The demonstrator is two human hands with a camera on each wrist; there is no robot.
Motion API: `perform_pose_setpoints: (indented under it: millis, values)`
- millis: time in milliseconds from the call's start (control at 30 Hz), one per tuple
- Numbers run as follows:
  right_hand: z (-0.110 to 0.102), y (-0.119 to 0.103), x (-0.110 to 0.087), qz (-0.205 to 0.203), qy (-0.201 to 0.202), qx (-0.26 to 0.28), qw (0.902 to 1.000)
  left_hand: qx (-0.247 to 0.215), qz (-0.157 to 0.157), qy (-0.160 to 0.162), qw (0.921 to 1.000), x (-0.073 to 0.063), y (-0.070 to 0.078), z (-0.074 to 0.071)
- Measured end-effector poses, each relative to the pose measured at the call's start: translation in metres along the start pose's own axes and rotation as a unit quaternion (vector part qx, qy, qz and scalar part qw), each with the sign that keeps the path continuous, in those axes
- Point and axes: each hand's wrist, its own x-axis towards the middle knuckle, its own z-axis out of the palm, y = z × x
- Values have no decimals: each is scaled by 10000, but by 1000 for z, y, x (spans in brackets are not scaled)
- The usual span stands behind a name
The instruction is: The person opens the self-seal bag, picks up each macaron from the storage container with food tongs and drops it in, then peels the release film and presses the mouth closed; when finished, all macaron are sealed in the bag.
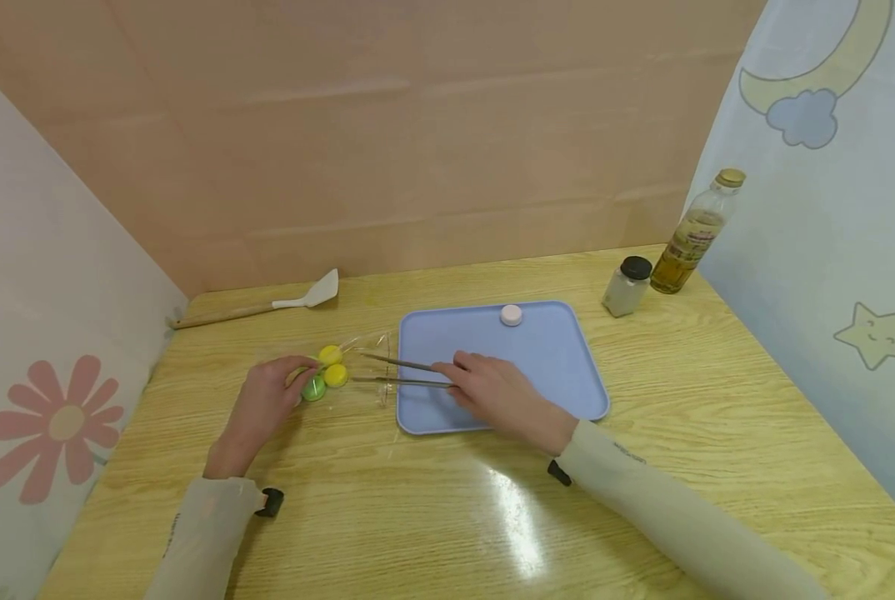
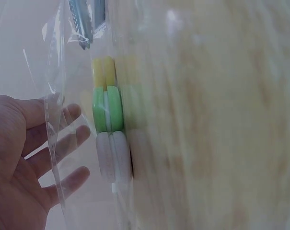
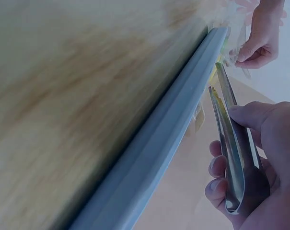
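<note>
Home-like kitchen corner
Spatula (image 1: 267,307), oil bottle (image 1: 689,242) and lidded jar (image 1: 627,290) share a wood-grain table (image 1: 717,400); cartoon moon (image 1: 847,65), star (image 1: 880,336) and flower (image 1: 67,423) decorate the walls (image 1: 785,217).

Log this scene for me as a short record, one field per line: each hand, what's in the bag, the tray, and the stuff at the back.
Left hand: pinches the clear bag
Right hand: holds metal tongs, tips apart, seemingly inside the bag
Bag contents visible: two yellow macarons, one green macaron, one pale pink macaron
Tray: blue, right of the bag; single pale macaron near its far edge
Back left: wooden-handled spatula
Back right: black-lidded jar, gold-capped bottle holding amber liquid
</note>
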Motion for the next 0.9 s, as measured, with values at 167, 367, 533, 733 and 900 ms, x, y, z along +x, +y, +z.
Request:
perform_pose_setpoints:
  millis: [167, 367, 533, 733, 900]
  values:
    - [-6, 4, -8, 76, 118, 60, 9999, -3, -60, -10, 10000, 0, -1, 0]
    - [-13, 10, -19, 266, 117, 116, 9995, -4, -71, -33, 10000, 0, -3, 1]
    - [-19, 14, -30, 446, 188, 253, 9985, -24, -108, -92, 9999, 0, -5, 1]
    - [-29, 20, -43, 688, 331, 302, 9966, -41, -123, -83, 9999, 0, -3, 0]
    - [-35, 29, -55, 761, 398, 138, 9962, -36, -148, -107, 9998, 1, -2, -1]
